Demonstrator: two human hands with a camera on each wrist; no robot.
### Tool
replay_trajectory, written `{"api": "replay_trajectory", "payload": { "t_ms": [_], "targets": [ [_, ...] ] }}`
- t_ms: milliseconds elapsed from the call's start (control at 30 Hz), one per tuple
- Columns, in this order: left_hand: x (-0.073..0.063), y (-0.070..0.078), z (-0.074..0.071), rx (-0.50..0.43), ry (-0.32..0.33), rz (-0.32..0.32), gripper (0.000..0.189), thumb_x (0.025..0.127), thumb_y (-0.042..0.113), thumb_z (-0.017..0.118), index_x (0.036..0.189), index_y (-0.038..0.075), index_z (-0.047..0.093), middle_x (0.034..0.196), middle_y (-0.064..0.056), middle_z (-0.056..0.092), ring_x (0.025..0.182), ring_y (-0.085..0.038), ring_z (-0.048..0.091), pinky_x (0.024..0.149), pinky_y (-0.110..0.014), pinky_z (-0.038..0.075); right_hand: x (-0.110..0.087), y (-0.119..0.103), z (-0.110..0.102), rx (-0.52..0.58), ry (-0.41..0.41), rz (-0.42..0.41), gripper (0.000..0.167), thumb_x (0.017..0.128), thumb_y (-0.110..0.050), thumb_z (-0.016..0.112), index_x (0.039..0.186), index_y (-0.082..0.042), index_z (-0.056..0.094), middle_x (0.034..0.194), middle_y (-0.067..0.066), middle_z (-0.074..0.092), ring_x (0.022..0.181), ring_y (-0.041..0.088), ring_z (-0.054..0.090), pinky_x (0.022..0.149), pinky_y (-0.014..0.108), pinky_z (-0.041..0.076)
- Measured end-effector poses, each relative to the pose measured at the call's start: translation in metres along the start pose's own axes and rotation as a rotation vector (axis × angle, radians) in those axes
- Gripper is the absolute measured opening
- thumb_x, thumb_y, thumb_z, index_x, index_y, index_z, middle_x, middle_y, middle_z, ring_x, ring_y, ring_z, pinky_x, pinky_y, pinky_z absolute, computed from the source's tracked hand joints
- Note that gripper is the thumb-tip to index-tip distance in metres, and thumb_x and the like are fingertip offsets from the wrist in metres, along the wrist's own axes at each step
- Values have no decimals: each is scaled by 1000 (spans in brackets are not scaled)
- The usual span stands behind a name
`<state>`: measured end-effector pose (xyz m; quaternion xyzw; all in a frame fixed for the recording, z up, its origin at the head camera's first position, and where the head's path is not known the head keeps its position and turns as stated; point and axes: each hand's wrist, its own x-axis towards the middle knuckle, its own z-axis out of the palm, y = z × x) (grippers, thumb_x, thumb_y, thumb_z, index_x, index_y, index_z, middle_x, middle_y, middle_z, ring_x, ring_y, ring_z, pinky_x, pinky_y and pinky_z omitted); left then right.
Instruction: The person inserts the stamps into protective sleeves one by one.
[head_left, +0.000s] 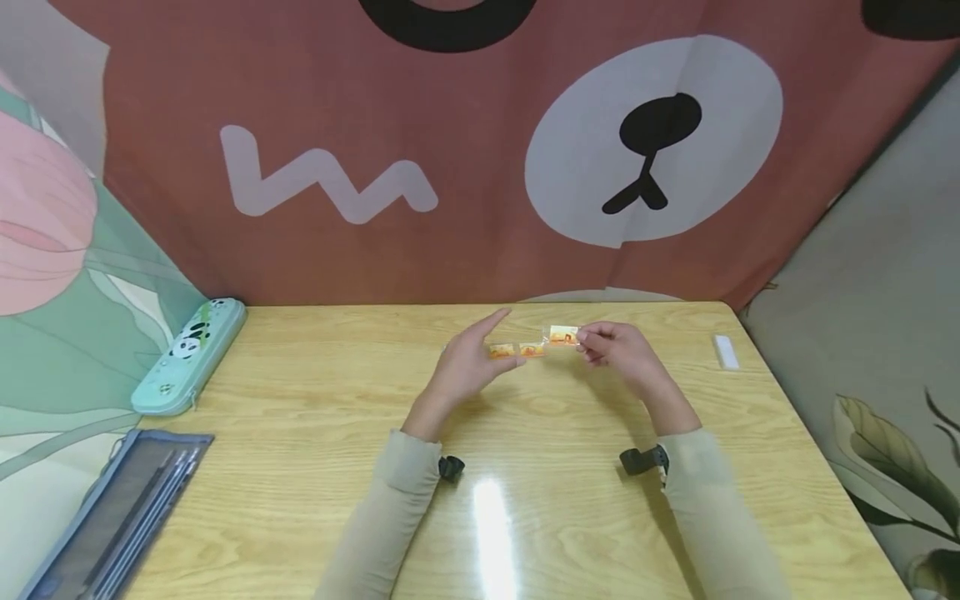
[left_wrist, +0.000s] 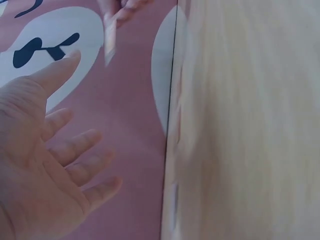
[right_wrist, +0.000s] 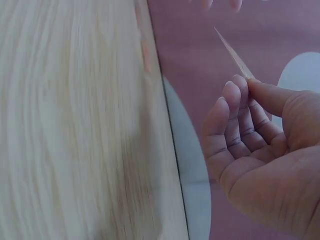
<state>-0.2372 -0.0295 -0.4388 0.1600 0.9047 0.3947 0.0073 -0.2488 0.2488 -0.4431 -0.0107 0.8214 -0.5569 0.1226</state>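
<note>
My right hand (head_left: 618,350) pinches a small flat packet (head_left: 564,336) with orange and yellow print and clear wrapping, by its right end. Seen edge-on in the right wrist view, the packet (right_wrist: 233,55) sticks out from between thumb and fingertips, above the tabletop. Two similar packets, one on the left (head_left: 501,351) and one on the right (head_left: 532,350), lie side by side on the table near its back edge. My left hand (head_left: 468,362) is beside them, thumb and fingers spread apart. In the left wrist view its palm (left_wrist: 45,160) holds nothing.
A mint panda pencil case (head_left: 189,358) lies at the table's back left. Nearer on that side is a blue-edged mesh pouch (head_left: 135,508) with long thin items inside. A small white block (head_left: 726,352) lies at the right. A printed bear curtain (head_left: 480,250) hangs behind the table.
</note>
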Motion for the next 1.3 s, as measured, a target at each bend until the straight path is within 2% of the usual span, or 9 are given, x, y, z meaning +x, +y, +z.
{"api": "replay_trajectory", "payload": {
  "t_ms": [167, 300, 367, 567, 733, 867, 967, 1133, 1300],
  "targets": [
    [2, -12, -18, 62, -4, 8, 79, 88, 42, 79, 155, 30, 41, 157, 2, 47, 134, -30, 57, 110, -50, 48, 3, 8, -14, -26, 6, 30, 41, 106, -30, 56, 127, 5, 61, 111, 15, 67, 93, 19, 68, 88, 35, 60],
    [0, -29, -31, 142, -13, 9, 78, 88, 45, 78, 155, 29, 42, 157, 0, 48, 133, -31, 57, 109, -51, 48, 9, 17, -22, -51, -12, 65, 41, 106, -25, 54, 129, 8, 59, 111, 13, 68, 89, 12, 66, 87, 31, 60],
    [-2, -37, -35, 187, -19, 11, 77, 89, 47, 77, 155, 27, 42, 156, -1, 49, 143, -28, 48, 114, -51, 44, 13, 21, -25, -81, -26, 89, 40, 107, -24, 52, 129, 8, 59, 110, 12, 67, 89, 11, 65, 86, 30, 60],
    [-4, -53, -45, 355, -9, 26, 74, 91, 47, 74, 153, 20, 45, 152, -9, 53, 138, -33, 52, 114, -54, 43, 26, 26, -32, -215, -73, 138, 37, 107, -24, 50, 128, 4, 63, 107, 10, 71, 88, 13, 66, 79, 29, 59],
    [-1, -60, -47, 504, -18, -11, 70, 94, 49, 69, 153, 21, 45, 151, -16, 52, 139, -41, 50, 116, -62, 37, 32, 27, -35, -318, -39, 127, 32, 105, -22, 54, 113, 4, 71, 91, 7, 72, 78, 13, 65, 70, 28, 57],
    [1, -64, -48, 534, -45, -53, 70, 95, 51, 66, 154, 22, 43, 154, -17, 49, 140, -43, 47, 117, -62, 35, 34, 32, -35, -409, -7, 113, 33, 104, -26, 55, 89, -2, 71, 76, 4, 66, 69, 15, 59, 63, 27, 52],
    [1, -65, -48, 522, -54, -56, 70, 96, 52, 66, 155, 22, 42, 154, -18, 48, 140, -43, 47, 116, -62, 36, 33, 34, -36, -465, 14, 113, 35, 104, -27, 53, 81, -6, 69, 72, 3, 65, 66, 15, 57, 61, 27, 50],
    [-3, -66, -49, 501, -47, -86, 71, 96, 55, 64, 155, 24, 41, 156, -18, 46, 142, -43, 44, 118, -63, 33, 27, 32, -37, -536, 49, 84, 36, 105, -28, 50, 93, -3, 73, 83, 8, 71, 71, 18, 63, 66, 30, 53],
    [-11, -68, -49, 544, 13, -131, 78, 95, 63, 58, 159, 28, 32, 163, -18, 34, 151, -44, 27, 122, -69, 16, 17, 30, -36, -743, 160, -78, 48, 108, -38, 46, 128, 1, 64, 117, 24, 70, 102, 41, 66, 88, 55, 53]
  ]
}}
